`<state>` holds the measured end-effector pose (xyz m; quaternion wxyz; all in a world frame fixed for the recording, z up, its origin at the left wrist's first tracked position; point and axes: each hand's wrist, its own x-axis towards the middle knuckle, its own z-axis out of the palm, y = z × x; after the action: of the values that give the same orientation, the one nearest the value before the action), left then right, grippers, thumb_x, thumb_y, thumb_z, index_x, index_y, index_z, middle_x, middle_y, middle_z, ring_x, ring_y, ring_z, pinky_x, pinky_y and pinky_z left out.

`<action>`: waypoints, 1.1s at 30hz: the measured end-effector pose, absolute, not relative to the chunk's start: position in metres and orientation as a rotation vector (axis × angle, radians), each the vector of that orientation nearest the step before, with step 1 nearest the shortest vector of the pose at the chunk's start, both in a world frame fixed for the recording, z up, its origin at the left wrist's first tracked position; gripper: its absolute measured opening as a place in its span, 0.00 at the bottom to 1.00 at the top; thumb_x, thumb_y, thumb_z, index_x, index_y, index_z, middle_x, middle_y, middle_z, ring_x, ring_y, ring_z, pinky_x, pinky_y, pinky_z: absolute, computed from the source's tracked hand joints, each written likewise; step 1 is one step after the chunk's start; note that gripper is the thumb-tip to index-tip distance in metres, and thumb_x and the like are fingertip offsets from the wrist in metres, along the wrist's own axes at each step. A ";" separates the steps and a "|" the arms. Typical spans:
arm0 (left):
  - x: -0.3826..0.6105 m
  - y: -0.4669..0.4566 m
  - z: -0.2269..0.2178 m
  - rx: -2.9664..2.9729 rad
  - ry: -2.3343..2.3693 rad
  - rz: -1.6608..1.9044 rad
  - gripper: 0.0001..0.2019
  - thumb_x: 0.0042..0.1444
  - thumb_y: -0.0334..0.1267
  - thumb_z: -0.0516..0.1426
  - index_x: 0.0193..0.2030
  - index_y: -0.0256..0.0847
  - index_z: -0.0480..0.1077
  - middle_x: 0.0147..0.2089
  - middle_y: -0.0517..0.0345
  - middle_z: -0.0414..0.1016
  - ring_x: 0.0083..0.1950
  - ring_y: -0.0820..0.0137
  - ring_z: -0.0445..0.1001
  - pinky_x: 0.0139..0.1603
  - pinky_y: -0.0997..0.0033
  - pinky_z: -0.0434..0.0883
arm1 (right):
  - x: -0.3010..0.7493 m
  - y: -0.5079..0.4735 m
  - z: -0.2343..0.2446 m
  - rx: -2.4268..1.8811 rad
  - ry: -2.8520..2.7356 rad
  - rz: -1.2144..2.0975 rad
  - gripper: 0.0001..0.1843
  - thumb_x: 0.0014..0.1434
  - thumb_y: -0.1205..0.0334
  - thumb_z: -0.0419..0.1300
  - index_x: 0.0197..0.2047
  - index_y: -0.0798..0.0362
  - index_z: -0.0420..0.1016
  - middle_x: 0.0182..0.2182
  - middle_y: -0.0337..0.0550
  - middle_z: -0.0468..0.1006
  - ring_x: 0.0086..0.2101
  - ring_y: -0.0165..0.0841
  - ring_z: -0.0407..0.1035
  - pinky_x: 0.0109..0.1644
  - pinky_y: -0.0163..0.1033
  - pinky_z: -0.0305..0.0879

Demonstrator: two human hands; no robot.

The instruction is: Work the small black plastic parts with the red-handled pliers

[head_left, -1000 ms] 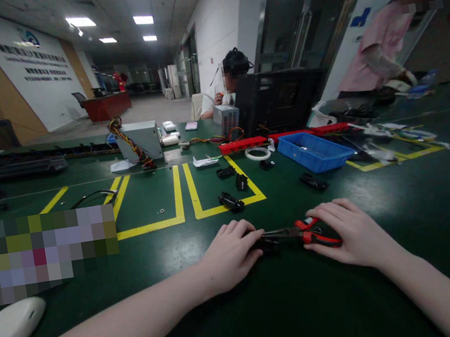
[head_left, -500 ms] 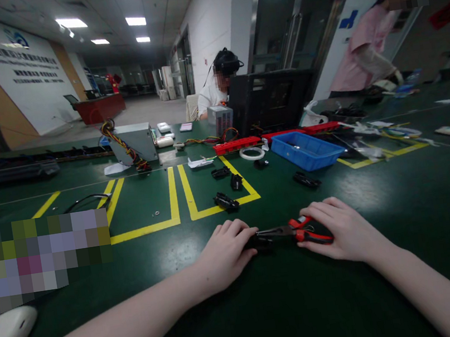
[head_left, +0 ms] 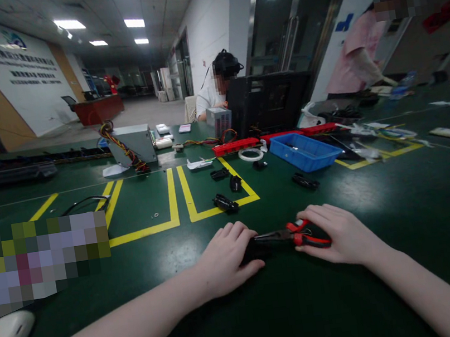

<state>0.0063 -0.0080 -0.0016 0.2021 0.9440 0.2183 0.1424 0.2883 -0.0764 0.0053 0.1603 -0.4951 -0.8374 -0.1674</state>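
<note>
Your right hand [head_left: 338, 235] grasps the red-handled pliers [head_left: 282, 235] at lower centre of the frame, fingers and thumb around the parted handles. The pliers' long axis runs nearly level across the frame, dipping slightly to the right, so the nose points left, straight at your left hand [head_left: 229, 255]. The tip reaches that hand's index finger, beside a dark piece [head_left: 255, 251] between finger and thumb. Your left hand is the nearer one to this piece, curved over it; whether it pinches firmly, you cannot tell, nor whether the nose bites. Beyond, on the table [head_left: 180, 321], black parts [head_left: 225, 202] lie near the yellow tape [head_left: 186, 194].
</note>
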 end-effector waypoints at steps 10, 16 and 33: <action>0.007 -0.005 -0.005 2.570 0.580 0.428 0.17 0.65 0.38 0.51 0.60 0.44 0.61 0.55 0.53 0.65 0.51 0.64 0.66 0.52 0.60 0.69 | 0.294 -0.078 0.009 -1.399 -2.396 -0.542 0.23 0.54 0.46 0.61 0.45 0.56 0.70 0.37 0.51 0.77 0.32 0.37 0.71 0.37 0.41 0.65; 0.007 -0.005 -0.003 2.537 0.562 0.423 0.17 0.65 0.38 0.51 0.60 0.44 0.62 0.54 0.53 0.67 0.51 0.64 0.67 0.52 0.59 0.69 | 0.293 -0.079 0.010 -1.419 -2.376 -0.528 0.22 0.54 0.46 0.61 0.44 0.55 0.70 0.36 0.51 0.77 0.32 0.37 0.70 0.36 0.42 0.65; 0.007 -0.003 -0.010 2.485 0.558 0.495 0.19 0.62 0.34 0.55 0.59 0.46 0.62 0.55 0.55 0.68 0.53 0.64 0.67 0.55 0.60 0.68 | 0.287 -0.082 0.010 -1.495 -2.357 -0.410 0.21 0.54 0.46 0.60 0.43 0.54 0.70 0.35 0.49 0.76 0.31 0.36 0.69 0.36 0.41 0.64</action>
<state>0.0075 -0.0029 -0.0100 0.2699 0.9222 0.2070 0.1837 0.2866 -0.0816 0.0101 0.1595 -0.5231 -0.8248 -0.1435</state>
